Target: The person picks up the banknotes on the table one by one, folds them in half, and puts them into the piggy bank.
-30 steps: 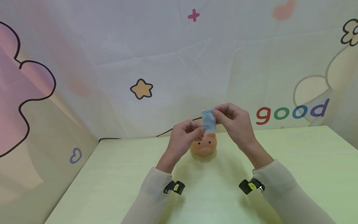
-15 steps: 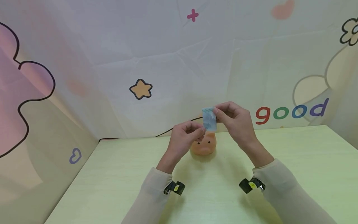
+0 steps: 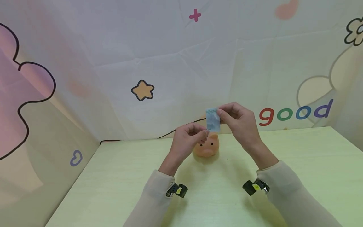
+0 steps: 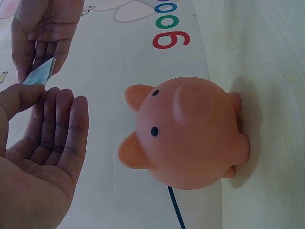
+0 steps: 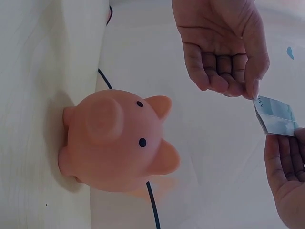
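Note:
A small folded blue-green banknote is held up between my two hands, in front of the back sheet. My left hand pinches its lower left corner with thumb and forefinger. At the upper right edge, my right hand grips it between thumb and fingers. Layered edges of the fold show on the banknote in the right wrist view. An orange piggy bank stands upright on the table, just beneath the hands in the head view; its face is turned toward me and its top is partly covered there.
A pale yellow-green table runs back to a white printed sheet with a star, coloured letters and cloud shapes. A dark band with a small device sits at each sleeve cuff.
The banknote has risen slightly and shifted a little to the right with my right hand. My left hand has hardly moved, and the piggy bank stays in place.

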A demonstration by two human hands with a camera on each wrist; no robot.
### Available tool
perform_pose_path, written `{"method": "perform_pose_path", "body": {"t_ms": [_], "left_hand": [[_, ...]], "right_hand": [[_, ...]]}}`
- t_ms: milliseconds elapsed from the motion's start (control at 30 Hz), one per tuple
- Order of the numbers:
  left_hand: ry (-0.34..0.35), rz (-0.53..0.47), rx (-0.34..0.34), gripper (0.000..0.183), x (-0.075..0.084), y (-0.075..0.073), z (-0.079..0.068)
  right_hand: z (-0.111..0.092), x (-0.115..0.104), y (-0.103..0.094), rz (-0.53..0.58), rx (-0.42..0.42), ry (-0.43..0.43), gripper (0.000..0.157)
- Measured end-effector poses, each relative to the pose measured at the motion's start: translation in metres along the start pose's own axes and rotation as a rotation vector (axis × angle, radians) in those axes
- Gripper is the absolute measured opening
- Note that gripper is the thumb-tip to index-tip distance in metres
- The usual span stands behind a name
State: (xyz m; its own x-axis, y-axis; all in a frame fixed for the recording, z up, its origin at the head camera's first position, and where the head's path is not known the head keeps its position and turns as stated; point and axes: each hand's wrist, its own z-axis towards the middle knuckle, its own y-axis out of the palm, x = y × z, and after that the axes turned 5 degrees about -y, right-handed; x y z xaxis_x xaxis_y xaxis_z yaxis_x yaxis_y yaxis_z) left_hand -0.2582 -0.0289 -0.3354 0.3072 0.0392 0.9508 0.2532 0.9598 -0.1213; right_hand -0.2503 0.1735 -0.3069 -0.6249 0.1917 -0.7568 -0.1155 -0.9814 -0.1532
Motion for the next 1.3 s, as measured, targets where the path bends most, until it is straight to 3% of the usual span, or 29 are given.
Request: {"method": "perform_pose_path", "body": {"t_ms": [733, 1033, 1300], "left_hand": [[-0.006, -0.007, -0.008, 0.013, -0.0007, 0.0002, -0.0008], [0.078, 0.044, 0.084, 0.014, 0.004, -0.0022, -0.0016], [0.106, 0.023, 0.145, 0.014, 0.0048, -0.0025, 0.0]], "right_hand": [[0.0003, 0.0007, -0.0008, 0.006, 0.007, -0.015, 0.021], [0.0, 0.002, 0.0036, 0.043, -0.02, -0.014, 0.02], [-0.0027, 0.0044, 0.0072, 0.033, -0.05, 0.0, 0.019]]}}
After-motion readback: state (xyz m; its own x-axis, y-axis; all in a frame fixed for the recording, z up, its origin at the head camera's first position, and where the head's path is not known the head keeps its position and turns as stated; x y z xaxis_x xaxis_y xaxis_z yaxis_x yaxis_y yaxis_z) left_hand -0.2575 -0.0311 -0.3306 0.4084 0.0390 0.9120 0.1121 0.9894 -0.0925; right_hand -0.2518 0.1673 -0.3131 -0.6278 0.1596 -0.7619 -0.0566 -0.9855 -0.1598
